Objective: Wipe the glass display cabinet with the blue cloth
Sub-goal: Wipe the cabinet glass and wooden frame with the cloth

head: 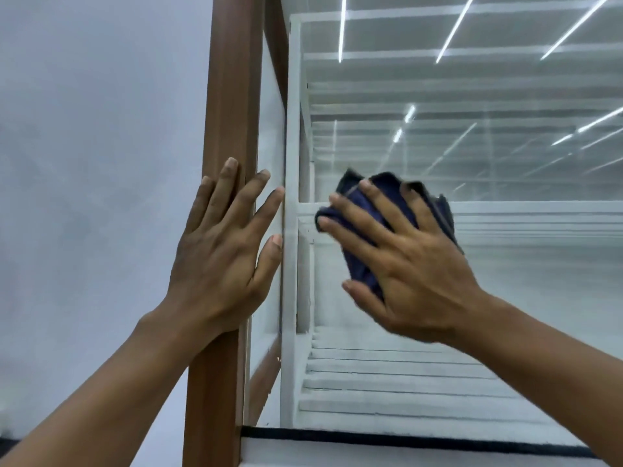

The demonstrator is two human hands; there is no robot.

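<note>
One brown wooden post (232, 96) runs straight up the cabinet's corner, so I'll place everything off that.

The glass display cabinet (505, 264) stretches off to the right of the post, and its front pane faces the camera. There's also a narrower side pane right beside the post.

One blue cloth (362, 267), dark navy, sits on the front pane a little to the right of the post, about halfway up it. It's all bunched up. The bit I can see runs roughly up and down, poking out above the fingertips and down to the thumb. Most of it is hidden under the palm, so I can't tell its real long axis.

There are two hands. The right hand (414, 264) is spread over the cloth and presses it onto the glass, with the fingers fairly straight and pointing up and left toward the post. It isn't clenched round the cloth. This hand looks slightly blurred.

The left hand (215, 257) lies flat on the post itself, grasping nothing. Its fingers are straight and pointing up, and the forefinger and thumb reach past the post's right edge.

Behind the glass there's a white slatted rack (291, 129). I count two clear shelf levels, plus more slats up top. Several bright light streaks (342, 28) reflect in the pane. One black strip (404, 438) runs along the bottom, right of the post's foot. A plain grey wall (84, 129) fills everything left of the post.
</note>
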